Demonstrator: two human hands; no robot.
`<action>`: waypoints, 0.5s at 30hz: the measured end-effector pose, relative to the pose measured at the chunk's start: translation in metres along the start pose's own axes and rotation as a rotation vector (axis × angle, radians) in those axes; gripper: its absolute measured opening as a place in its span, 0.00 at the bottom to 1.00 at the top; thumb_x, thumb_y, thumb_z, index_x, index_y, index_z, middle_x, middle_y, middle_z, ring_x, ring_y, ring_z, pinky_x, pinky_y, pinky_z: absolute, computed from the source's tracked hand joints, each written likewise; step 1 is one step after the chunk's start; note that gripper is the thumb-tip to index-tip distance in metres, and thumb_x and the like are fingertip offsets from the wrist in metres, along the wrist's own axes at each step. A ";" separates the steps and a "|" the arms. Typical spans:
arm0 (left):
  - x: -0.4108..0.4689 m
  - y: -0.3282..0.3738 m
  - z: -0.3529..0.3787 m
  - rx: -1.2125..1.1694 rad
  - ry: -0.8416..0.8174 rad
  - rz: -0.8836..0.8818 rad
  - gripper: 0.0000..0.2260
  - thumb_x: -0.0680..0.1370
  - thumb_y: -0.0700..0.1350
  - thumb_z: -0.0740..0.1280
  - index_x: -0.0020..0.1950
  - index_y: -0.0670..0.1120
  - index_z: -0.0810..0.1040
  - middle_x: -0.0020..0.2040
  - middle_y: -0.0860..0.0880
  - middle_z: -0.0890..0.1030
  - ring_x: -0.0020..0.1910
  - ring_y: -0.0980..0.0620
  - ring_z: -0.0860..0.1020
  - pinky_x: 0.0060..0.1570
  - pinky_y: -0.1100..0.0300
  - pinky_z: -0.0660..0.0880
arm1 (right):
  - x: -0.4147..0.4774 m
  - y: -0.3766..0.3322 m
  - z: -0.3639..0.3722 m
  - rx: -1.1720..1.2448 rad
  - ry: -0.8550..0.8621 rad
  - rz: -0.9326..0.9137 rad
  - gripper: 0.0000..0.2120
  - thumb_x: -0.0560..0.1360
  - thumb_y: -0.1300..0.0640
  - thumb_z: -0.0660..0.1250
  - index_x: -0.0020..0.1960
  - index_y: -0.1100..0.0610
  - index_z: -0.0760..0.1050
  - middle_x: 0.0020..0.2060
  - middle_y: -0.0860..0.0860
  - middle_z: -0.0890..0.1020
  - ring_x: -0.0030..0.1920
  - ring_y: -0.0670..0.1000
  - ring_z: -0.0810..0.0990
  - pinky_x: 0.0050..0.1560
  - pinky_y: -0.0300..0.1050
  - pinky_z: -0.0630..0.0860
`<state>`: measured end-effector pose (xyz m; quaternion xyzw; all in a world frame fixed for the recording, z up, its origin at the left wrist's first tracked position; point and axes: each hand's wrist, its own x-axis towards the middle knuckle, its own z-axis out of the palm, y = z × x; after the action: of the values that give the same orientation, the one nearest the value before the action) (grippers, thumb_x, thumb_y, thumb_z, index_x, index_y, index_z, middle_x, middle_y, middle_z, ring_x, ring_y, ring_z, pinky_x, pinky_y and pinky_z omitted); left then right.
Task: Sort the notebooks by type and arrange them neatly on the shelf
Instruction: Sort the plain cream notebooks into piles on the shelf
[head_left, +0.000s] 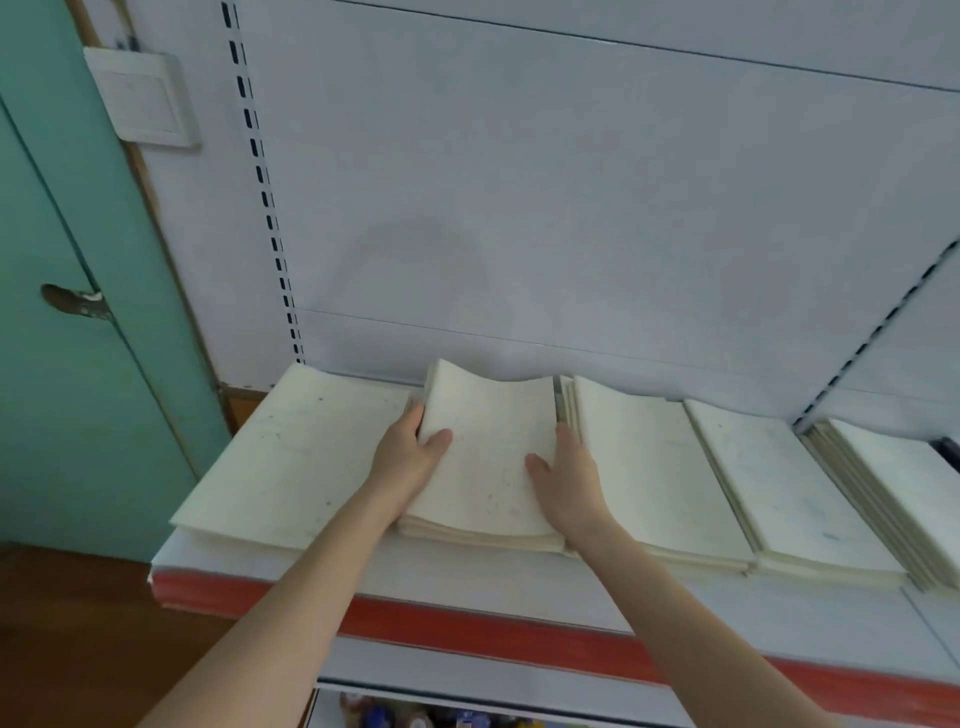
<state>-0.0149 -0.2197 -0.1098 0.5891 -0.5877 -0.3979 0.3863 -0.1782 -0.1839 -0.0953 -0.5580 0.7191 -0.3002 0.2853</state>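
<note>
Several stacks of cream notebooks lie side by side on a white shelf (467, 587) with a red front strip. The second stack from the left (488, 457) has its top cover curling up at the back. My left hand (410, 457) grips that stack's left edge, thumb on top and fingers along the side. My right hand (566, 483) holds its right edge, thumb on the cover and fingers tucked down between it and the neighbouring stack (660, 467). Another stack (291, 457) lies to the left.
Two more stacks (784, 488) (904, 493) fill the shelf to the right. A white back panel with slotted uprights (265, 197) rises behind. A green door (67, 312) stands at left. Colourful items (415, 717) show on the lower shelf.
</note>
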 end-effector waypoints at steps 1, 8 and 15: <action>0.002 -0.001 0.001 0.031 -0.009 -0.001 0.11 0.78 0.41 0.63 0.60 0.40 0.72 0.55 0.43 0.78 0.53 0.44 0.77 0.48 0.56 0.71 | 0.001 0.001 0.002 -0.042 -0.012 0.002 0.18 0.79 0.62 0.57 0.67 0.65 0.61 0.62 0.58 0.72 0.62 0.57 0.71 0.55 0.43 0.69; -0.011 0.012 -0.002 0.457 0.069 0.217 0.16 0.79 0.44 0.61 0.66 0.40 0.69 0.60 0.42 0.76 0.59 0.43 0.74 0.54 0.55 0.70 | 0.001 -0.004 -0.001 -0.305 -0.082 -0.105 0.16 0.79 0.65 0.55 0.66 0.65 0.61 0.67 0.58 0.63 0.66 0.56 0.65 0.60 0.41 0.63; -0.075 -0.010 -0.063 0.837 0.133 0.515 0.19 0.75 0.53 0.59 0.53 0.42 0.82 0.49 0.46 0.84 0.51 0.45 0.82 0.44 0.53 0.79 | 0.003 -0.029 -0.010 -0.443 0.004 -0.326 0.21 0.80 0.57 0.57 0.72 0.60 0.62 0.74 0.55 0.60 0.74 0.53 0.56 0.70 0.41 0.51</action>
<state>0.0474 -0.1451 -0.0937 0.5537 -0.7975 0.0190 0.2390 -0.1684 -0.1917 -0.0670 -0.7146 0.6685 -0.1787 0.1024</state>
